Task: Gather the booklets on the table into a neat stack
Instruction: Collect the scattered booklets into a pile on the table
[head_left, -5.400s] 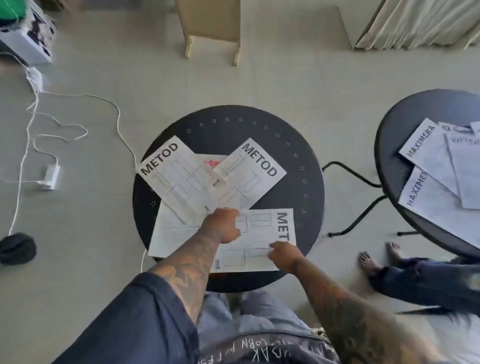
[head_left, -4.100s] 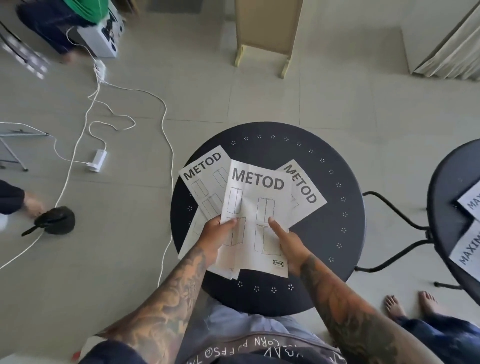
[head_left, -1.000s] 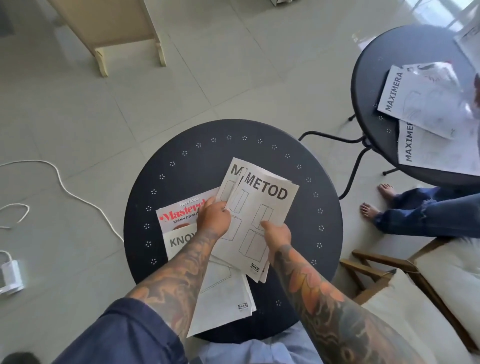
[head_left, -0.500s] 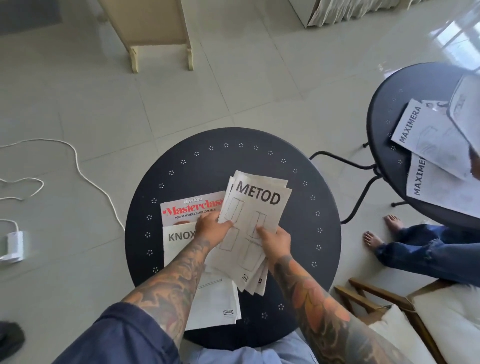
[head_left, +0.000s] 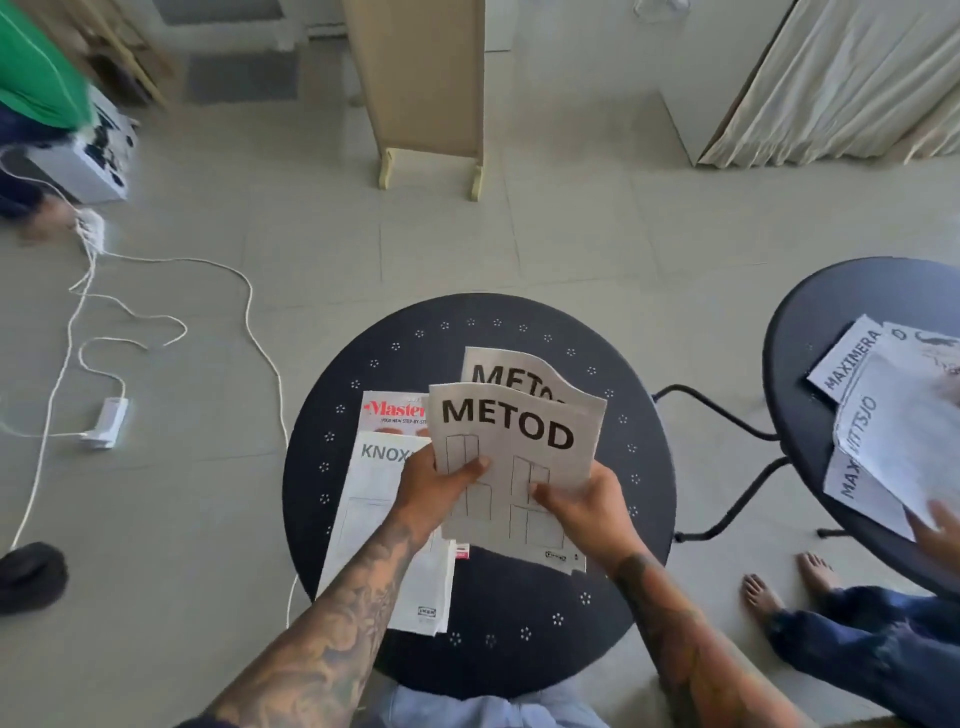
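**Squaring the METOD booklets**

While we pinch the METOD booklets (head_left: 519, 457) above the round table (head_left: 644, 519), left hand (head_left: 441, 488) and right hand (head_left: 587, 499) closed on their lower edges, the thin paper flops; beside them lies the KNOX booklet (head_left: 374, 519), the magazine (head_left: 392, 410) beyond.

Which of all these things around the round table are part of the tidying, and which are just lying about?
Part of the job:
- white METOD booklets, held in left hand and right hand
- white KNOX booklet
- red-titled magazine
- round black metal table

Lying about:
- white cable on floor
- white power adapter
- second black table with MAXIMERA papers
- beige wooden panel
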